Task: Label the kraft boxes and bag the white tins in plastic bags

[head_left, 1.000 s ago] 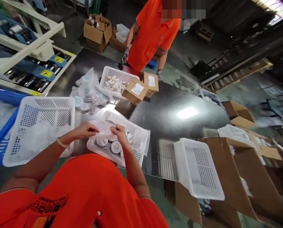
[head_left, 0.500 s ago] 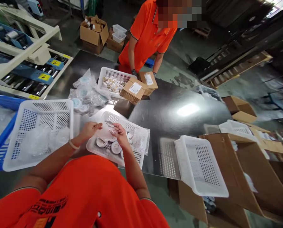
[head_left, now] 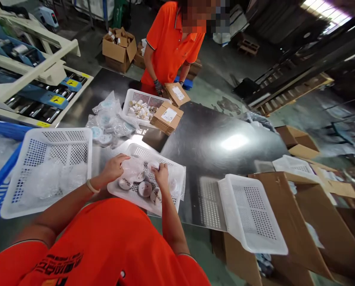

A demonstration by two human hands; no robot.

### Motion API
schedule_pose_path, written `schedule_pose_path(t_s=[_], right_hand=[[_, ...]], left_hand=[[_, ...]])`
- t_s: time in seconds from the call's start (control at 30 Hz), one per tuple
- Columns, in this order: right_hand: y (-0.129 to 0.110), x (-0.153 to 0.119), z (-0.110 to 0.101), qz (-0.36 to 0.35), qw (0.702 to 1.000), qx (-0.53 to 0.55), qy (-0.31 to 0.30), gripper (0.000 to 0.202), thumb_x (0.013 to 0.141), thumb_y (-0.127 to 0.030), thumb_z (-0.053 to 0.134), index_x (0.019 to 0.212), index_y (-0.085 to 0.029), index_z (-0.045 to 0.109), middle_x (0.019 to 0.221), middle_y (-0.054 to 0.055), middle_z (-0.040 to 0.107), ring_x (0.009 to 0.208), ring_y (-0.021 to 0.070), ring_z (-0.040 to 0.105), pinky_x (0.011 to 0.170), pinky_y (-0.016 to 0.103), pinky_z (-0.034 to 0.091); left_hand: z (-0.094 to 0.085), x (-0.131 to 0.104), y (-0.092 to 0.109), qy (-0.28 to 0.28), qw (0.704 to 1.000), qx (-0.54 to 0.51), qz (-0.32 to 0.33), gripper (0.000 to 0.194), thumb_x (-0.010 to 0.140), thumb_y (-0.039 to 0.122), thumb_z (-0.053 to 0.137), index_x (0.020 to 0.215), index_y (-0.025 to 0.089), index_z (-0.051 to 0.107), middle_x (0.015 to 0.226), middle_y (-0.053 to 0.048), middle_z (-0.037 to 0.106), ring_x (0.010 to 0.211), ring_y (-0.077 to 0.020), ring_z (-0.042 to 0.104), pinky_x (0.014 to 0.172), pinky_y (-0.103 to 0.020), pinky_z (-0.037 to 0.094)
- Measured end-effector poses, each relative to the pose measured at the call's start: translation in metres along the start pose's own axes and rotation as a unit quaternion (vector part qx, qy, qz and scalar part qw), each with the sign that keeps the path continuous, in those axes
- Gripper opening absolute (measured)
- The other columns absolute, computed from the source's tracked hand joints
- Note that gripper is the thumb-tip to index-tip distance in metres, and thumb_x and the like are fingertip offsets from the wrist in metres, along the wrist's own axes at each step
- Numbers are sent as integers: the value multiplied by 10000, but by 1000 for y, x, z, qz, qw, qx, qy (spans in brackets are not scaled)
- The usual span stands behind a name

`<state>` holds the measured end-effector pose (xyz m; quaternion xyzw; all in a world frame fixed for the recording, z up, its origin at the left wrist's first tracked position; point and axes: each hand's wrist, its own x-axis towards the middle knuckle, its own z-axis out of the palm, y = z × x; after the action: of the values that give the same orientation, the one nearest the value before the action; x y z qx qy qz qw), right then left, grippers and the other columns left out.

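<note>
A white perforated basket (head_left: 114,190) on the metal table holds several round lidded tins (head_left: 144,189) with dark lettering. Over its left side, my left hand (head_left: 114,168) pinches the edge of a clear plastic bag (head_left: 132,168). My right hand (head_left: 161,174), above the middle of the basket, has its fingers closed on a small round white tin (head_left: 153,164), partly covered by the fingers. More clear plastic wrap (head_left: 177,178) lies at the basket's right end.
To the left, a white basket (head_left: 90,155) holds clear bags. Bagged round items (head_left: 105,119), a basket of small white-and-gold pieces (head_left: 141,109) and stacked flat cartons (head_left: 167,117) lie farther back. A co-worker's gloved hand (head_left: 158,87) touches a carton. At right, an upright basket (head_left: 256,210) stands by cardboard boxes (head_left: 275,194).
My right hand has moved down and right, away from my left, and now grips a round white tin. My left hand stays with the bag. The co-worker has shifted a carton stack left.
</note>
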<state>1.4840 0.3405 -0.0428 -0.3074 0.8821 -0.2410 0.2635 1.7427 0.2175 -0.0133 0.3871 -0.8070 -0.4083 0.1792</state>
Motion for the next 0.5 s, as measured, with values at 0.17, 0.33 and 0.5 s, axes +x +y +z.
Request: schedule_pose_path(t_s=[0.17,0.33,0.5], right_hand=[[-19,-41,-11,-195,917,338,-78,452,1064,-657,608,1312,-295,500,894,-12,724,606,182,614,617,312,527],[-53,-67,-16,-221,963,69,-140,303,1108,-452,617,1347,-274,560,1061,56,797,772,230,757,704,318,546],[-52,-81,-26,-192,956,-187,-115,319,1028,-259,724,1345,-270,687,1159,101,829,945,285,792,868,379,563]], left_hand=[[10,0,8,-2,999,-32,40,728,681,8,605,1370,162,785,1368,-118,784,1182,-295,755,1072,-427,650],[22,-7,18,20,997,-49,51,797,675,-4,595,1443,164,727,1491,-124,741,1381,-326,705,1208,-484,615],[29,-2,18,-30,999,-5,28,772,678,-6,606,1404,186,782,1523,-124,755,1431,-357,691,1314,-576,526]])
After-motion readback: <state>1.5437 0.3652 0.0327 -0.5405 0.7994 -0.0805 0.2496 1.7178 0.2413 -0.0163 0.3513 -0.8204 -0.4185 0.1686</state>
